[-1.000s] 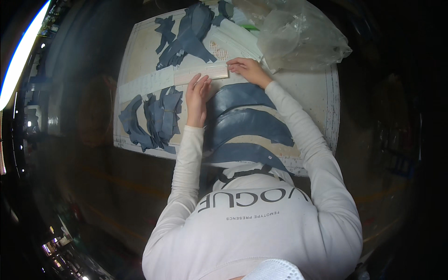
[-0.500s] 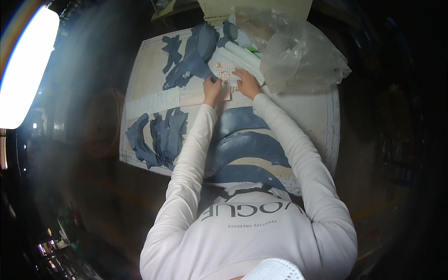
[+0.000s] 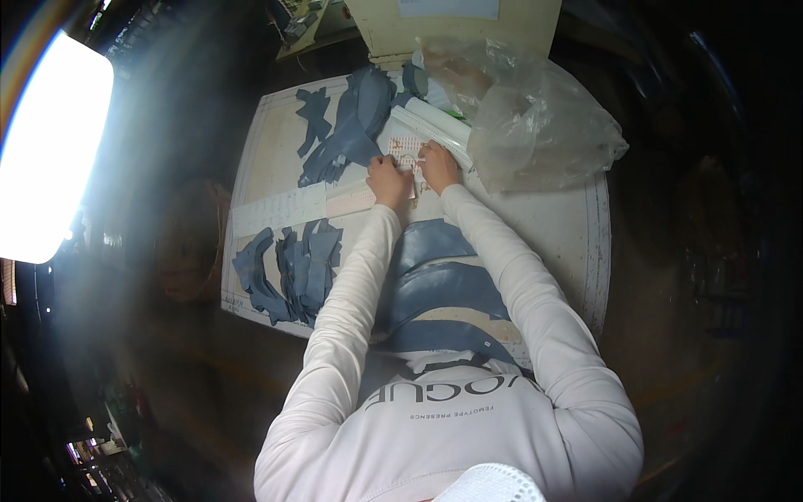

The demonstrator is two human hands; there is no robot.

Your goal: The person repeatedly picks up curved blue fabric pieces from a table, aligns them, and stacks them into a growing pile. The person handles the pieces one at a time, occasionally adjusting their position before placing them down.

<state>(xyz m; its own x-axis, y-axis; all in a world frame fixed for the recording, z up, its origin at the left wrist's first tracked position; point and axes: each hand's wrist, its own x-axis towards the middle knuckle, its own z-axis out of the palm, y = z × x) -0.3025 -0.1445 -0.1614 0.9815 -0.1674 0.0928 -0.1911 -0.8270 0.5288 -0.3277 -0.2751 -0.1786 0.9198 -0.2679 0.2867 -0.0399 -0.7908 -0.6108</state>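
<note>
A small sheet of reddish printed labels [image 3: 405,148] lies at the middle of the table, towards the far side. My left hand [image 3: 390,181] is at its near left edge with fingers curled together; whatever is in them is too small to make out. On the sheet's right edge, my right hand [image 3: 439,167] has its fingers bent in a pinch, their tips partly hidden. Beside my left fingers ends a pile of curved blue-grey cut pieces [image 3: 361,109]. A pinkish printed paper strip [image 3: 350,199] runs out to the left from under my left hand.
Larger curved blue-grey pieces [image 3: 452,289] lie between my forearms. Bundled smaller pieces [image 3: 288,272] sit at the near left, loose ones [image 3: 314,117] at the far left. A clear plastic bag [image 3: 544,125] and a white roll [image 3: 435,125] occupy the far right of the white table [image 3: 569,234].
My left hand has moved right, away from the tip of the blue-grey piece and up to the label sheet. My right hand has drawn closer to it. The whole view has tilted slightly.
</note>
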